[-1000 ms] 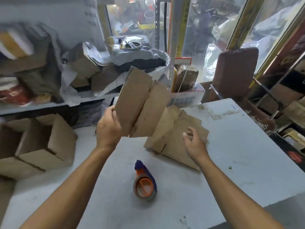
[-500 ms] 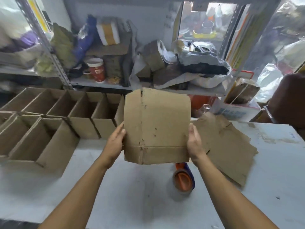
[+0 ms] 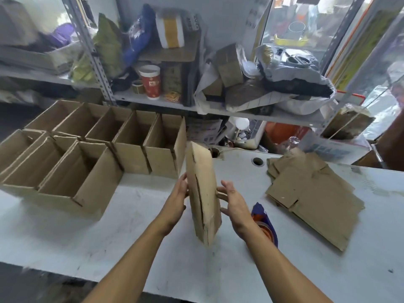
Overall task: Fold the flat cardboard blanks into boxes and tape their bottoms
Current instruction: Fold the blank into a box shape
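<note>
Cardboard blank (image 3: pixel 203 193) stands edge-on between left hand (image 3: pixel 176 202) and right hand (image 3: pixel 235 204).

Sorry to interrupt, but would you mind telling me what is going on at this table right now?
A person is folding cardboard boxes. Their left hand and right hand hold a flat brown cardboard blank on edge between them above the white table. Open-topped brown cardboard boxes stand in rows at the left, a stack of flat brown blanks lies at the right, and a blue and orange tape dispenser sits by the right wrist.
</note>
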